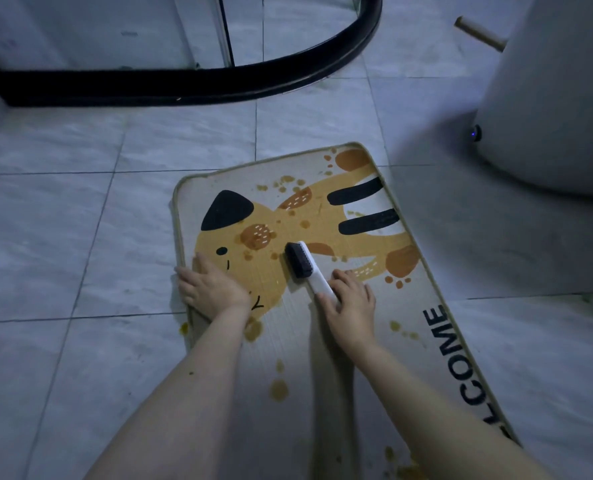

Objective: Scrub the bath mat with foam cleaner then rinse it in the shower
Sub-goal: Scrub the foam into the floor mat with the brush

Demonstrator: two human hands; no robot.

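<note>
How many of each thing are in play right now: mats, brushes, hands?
Mat: 1
Brush: 1
Hands: 2, left hand flat on the mat, right hand holding the brush
Total: 4

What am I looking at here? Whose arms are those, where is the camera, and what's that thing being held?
No machine here: a person wears a camera on the head, looking down at their own two arms. A mat with a cat print and brownish stains lies on the tiled floor. The left hand rests flat on the mat's edge, steadying it. The right hand grips a brush by its white handle, dark bristles on the mat. The black curved rail behind is the shower's edge.
</note>
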